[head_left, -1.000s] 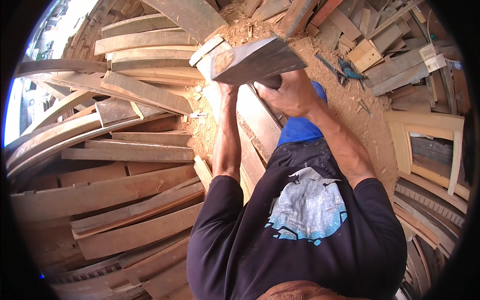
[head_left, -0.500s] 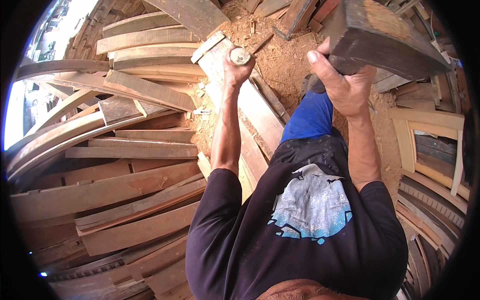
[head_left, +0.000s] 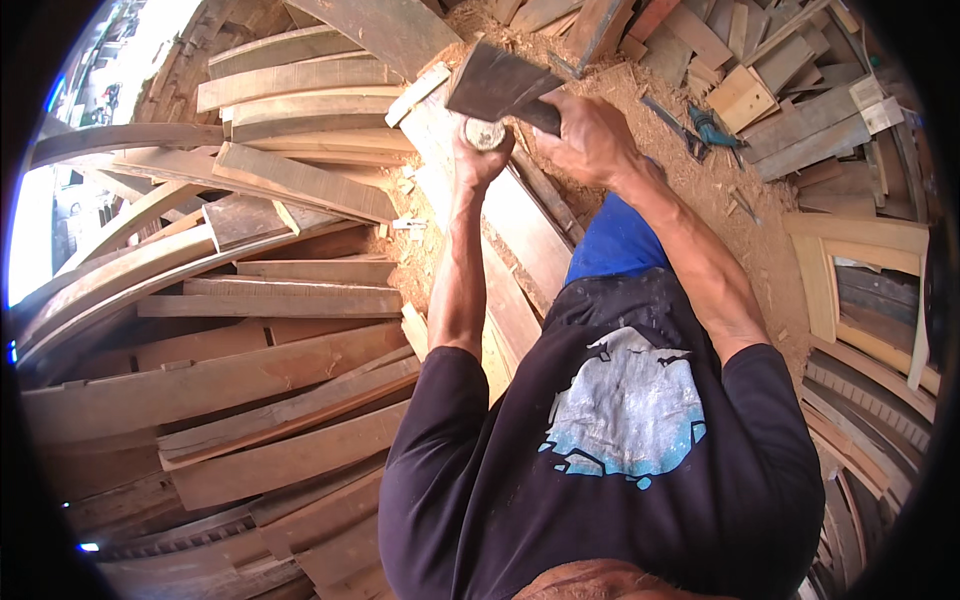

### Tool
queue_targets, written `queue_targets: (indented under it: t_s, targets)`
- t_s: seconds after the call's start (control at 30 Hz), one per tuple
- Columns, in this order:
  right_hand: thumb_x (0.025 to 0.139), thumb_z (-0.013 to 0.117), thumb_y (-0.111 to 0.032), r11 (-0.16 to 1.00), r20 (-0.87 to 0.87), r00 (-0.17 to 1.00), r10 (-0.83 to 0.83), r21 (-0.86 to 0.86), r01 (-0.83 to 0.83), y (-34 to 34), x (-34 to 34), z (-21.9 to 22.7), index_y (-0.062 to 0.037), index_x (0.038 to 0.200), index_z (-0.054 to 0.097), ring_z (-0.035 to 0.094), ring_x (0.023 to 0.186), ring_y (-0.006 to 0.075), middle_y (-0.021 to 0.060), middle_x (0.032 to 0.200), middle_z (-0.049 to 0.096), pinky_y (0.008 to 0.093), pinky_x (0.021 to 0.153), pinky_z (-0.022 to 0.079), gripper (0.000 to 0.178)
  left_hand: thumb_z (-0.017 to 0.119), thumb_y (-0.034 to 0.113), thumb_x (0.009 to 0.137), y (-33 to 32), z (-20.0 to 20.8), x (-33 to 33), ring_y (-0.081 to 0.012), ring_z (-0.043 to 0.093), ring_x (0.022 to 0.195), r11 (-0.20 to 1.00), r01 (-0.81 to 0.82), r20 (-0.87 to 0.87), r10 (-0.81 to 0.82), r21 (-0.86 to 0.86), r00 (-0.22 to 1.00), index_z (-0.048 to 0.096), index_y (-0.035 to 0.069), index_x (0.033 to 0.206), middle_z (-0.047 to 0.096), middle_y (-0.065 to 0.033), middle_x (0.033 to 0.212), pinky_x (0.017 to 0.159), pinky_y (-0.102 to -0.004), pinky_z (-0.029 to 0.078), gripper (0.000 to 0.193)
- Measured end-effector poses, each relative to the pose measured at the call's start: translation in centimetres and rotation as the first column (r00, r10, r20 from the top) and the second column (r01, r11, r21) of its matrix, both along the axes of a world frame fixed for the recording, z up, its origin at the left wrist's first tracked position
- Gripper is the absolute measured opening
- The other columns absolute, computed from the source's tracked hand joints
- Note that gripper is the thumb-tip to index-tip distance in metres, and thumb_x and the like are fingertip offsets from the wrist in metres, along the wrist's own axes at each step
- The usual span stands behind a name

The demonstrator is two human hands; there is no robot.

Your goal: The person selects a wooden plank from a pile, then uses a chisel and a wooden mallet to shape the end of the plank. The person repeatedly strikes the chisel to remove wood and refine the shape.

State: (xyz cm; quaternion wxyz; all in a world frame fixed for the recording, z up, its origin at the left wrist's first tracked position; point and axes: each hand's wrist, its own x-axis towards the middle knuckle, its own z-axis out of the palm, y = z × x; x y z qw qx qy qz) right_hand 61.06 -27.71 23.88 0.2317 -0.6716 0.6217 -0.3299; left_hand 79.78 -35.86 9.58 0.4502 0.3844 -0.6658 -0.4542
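My left hand [head_left: 474,168] is closed around the upright handle of what looks like a chisel [head_left: 485,134]. Only the round, pale end of that handle shows above my fist; the blade is hidden below. In my right hand [head_left: 590,143] is a dark wooden mallet [head_left: 498,82], gripped by its short handle. Its blocky head hangs just above and beyond the chisel's end; whether they touch I cannot tell. Beneath my left hand lies a long pale plank [head_left: 530,235], with a small wooden strip [head_left: 418,94] across its far end.
Stacked boards [head_left: 290,375] fill the left side. Sawdust and chips cover the floor [head_left: 740,225]. A teal power tool [head_left: 712,128] lies at the far right near piled offcuts [head_left: 800,130]. A pale wooden frame [head_left: 815,270] stands at the right.
My right hand has swung the mallet leftward and down, from the upper right to the chisel's end. My left hand stays nearly in place. The teal tool has come into view.
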Motion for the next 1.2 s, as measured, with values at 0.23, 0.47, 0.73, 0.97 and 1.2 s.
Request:
queue_targets:
  t_s: [0.23,0.47,0.73,0.97,1.2]
  targets:
    - [0.079,0.07,-0.02,0.951,-0.166,0.983,0.082,0.309,-0.027,-0.6,1.0,-0.5,-0.0048,0.099,0.063,0.069,0.068,0.0352,0.0171,0.076,0.069,0.0436,0.062,0.055,0.026,0.073,0.004,0.081,0.6,2.2,-0.6,-0.0153,0.065,0.099,0.999,-0.032,0.046,0.032,-0.002,0.998,0.06,0.006,0.117,0.068,-0.004,0.108,0.087,-0.028,0.052,0.039]
    - [0.078,0.071,-0.02,0.962,0.122,0.993,-0.001,0.27,-0.032,2.6,-0.4,0.1,-0.0032,0.118,0.064,0.07,0.086,0.0349,0.0222,0.089,0.07,0.0423,0.077,0.054,0.044,0.078,0.008,0.079,0.4,2.8,-2.0,-0.0166,0.066,0.098,0.987,-0.164,0.002,0.164,-0.005,0.987,0.06,0.001,0.115,0.07,-0.0064,0.107,0.089,-0.0301,0.051,0.041]
    - [0.082,0.071,-0.016,0.997,0.453,0.888,-0.074,0.052,0.057,5.8,-1.4,4.5,-0.001,0.095,0.064,0.056,0.068,0.0137,0.0036,0.075,0.061,0.0318,0.065,0.049,0.021,0.08,0.014,0.078,-5.2,-2.4,-3.9,-0.0145,0.066,0.097,0.963,-0.203,-0.011,0.209,0.178,0.978,0.05,-0.001,0.125,0.07,-0.0068,0.105,0.09,-0.0283,0.051,0.057]
    - [0.084,0.073,-0.015,0.987,0.477,0.876,-0.07,-0.095,0.13,7.5,-4.0,9.7,-0.0002,0.089,0.066,0.062,0.066,0.0129,0.0045,0.073,0.067,0.0311,0.063,0.051,0.017,0.076,0.011,0.08,-3.9,-2.1,-1.4,-0.0112,0.065,0.078,0.982,-0.128,-0.046,0.136,0.135,0.99,0.054,0.003,0.107,0.066,-0.0044,0.085,0.072,-0.0252,0.053,0.036]
    - [0.085,0.071,-0.001,0.885,0.607,0.794,0.028,-0.384,0.262,6.8,-3.8,13.2,-0.0032,0.083,0.066,0.057,0.059,0.0067,-0.0006,0.068,0.062,0.0232,0.053,0.046,0.007,0.075,0.007,0.08,-1.0,1.0,-2.1,-0.0105,0.065,0.075,0.978,-0.161,-0.055,0.17,0.134,0.984,0.058,0.003,0.097,0.066,-0.002,0.082,0.069,-0.0258,0.053,0.025]
